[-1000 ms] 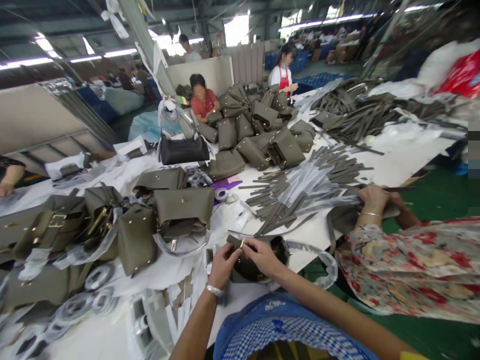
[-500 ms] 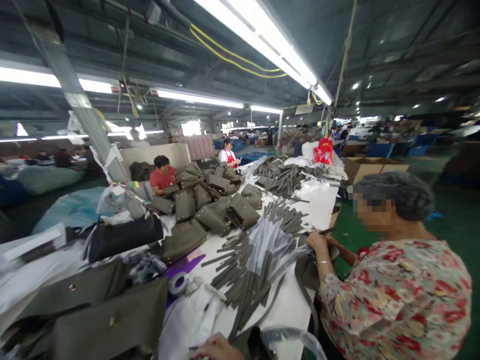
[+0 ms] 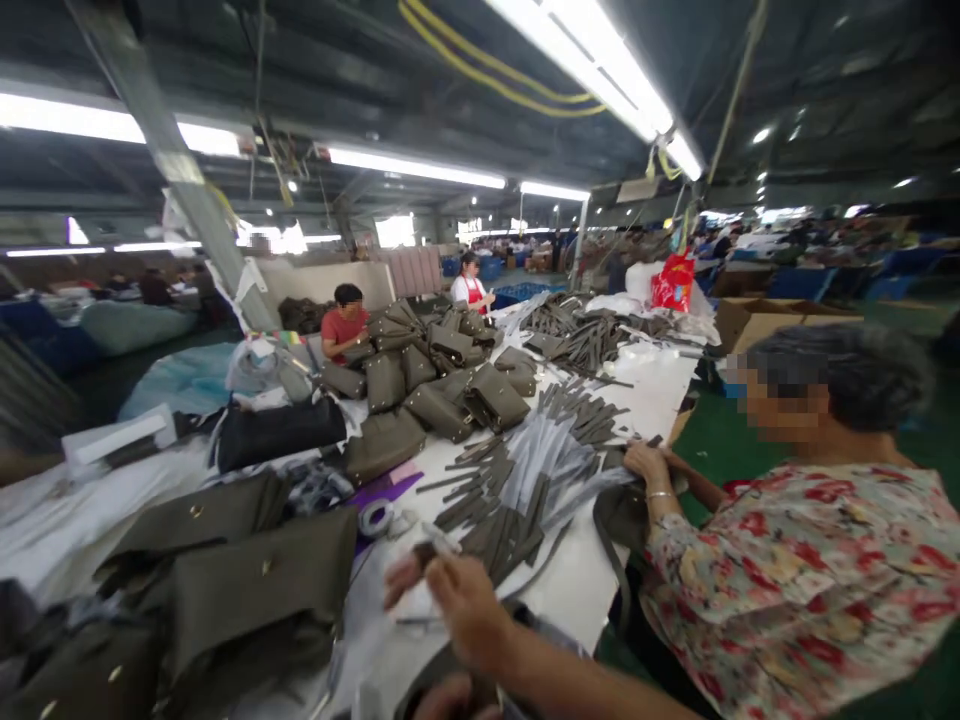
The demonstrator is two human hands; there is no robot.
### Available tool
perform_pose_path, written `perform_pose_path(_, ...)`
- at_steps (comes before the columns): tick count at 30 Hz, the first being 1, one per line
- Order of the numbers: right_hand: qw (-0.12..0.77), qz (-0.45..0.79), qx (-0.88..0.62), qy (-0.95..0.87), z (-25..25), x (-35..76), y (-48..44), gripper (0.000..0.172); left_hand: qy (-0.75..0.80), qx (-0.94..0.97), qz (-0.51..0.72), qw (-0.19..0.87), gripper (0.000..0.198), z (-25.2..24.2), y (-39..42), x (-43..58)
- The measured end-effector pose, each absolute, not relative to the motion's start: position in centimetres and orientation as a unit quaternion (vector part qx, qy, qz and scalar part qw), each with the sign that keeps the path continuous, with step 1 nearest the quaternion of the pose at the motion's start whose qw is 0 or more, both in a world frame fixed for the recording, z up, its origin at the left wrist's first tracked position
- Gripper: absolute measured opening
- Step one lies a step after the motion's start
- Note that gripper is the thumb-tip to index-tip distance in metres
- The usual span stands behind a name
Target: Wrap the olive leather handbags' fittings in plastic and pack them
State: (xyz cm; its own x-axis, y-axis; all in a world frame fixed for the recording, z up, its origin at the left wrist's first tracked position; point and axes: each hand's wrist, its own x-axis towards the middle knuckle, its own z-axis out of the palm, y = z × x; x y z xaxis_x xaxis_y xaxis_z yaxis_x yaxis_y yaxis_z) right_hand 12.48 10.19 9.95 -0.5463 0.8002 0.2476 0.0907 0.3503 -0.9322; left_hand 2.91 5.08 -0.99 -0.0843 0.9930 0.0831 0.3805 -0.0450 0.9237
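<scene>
The right hand (image 3: 474, 608) is now raised off the bag (image 3: 433, 668) by the table's (image 3: 581, 580) near edge; the left hand (image 3: 459, 700) sits apart, lower.

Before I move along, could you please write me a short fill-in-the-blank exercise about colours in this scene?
The metal fittings on the nearby olive bags are coloured ____.
The sheet beside the tape roll is mostly ____.
The apron on the person in white is ____.
Unlike the olive bags, the handbag below the sloping pole is ____.

Missing words: gold; purple; red; black.
</scene>
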Motion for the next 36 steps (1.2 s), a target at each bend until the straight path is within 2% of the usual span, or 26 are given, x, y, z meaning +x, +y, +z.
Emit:
perform_pose_path(2,0.492,0.588,-0.235,-0.598,11.0,14.0,11.3,0.048,0.581,0.573,0.404,0.414,0.018,-1.3,3.2,2.7)
perform_pose_path(3,0.565,0.632,-0.215,-0.485,11.1,14.9,12.5,0.045,0.587,0.561,0.4,0.425,0.022,-1.5,2.5,2.5)
perform_pose_path(5,0.625,0.664,-0.215,-0.35,10.3,16.8,15.1,0.039,0.626,0.528,0.412,0.401,0.03,-1.8,1.9,2.0)
perform_pose_path(8,0.594,0.716,-0.263,-0.255,6.9,18.9,17.0,0.029,0.675,0.491,0.426,0.351,0.033,-2.4,2.1,1.6)
perform_pose_path(13,0.425,0.799,-0.305,-0.296,1.7,18.8,12.6,0.03,0.714,0.503,0.4,0.277,0.032,-3.1,2.7,2.9)
perform_pose_path(16,0.34,0.767,-0.357,-0.411,0.0,17.5,9.8,0.035,0.717,0.529,0.374,0.256,0.03,-3.4,2.4,3.8)
perform_pose_path(20,0.294,0.687,-0.426,-0.51,-1.2,17.2,9.1,0.033,0.717,0.535,0.367,0.255,0.031,-3.7,2.0,4.2)
perform_pose_path(23,0.3,0.692,-0.435,-0.491,-1.7,17.9,9.5,0.031,0.706,0.52,0.392,0.278,0.031,-3.7,2.0,3.9)
perform_pose_path(28,0.378,0.767,-0.396,-0.334,-2.0,18.1,9.1,0.028,0.68,0.509,0.419,0.322,0.031,-3.2,2.5,2.8)
perform_pose_path(36,0.415,0.808,-0.37,-0.195,-3.2,17.7,9.0,0.023,0.641,0.519,0.437,0.361,0.031,-2.8,2.8,2.2)
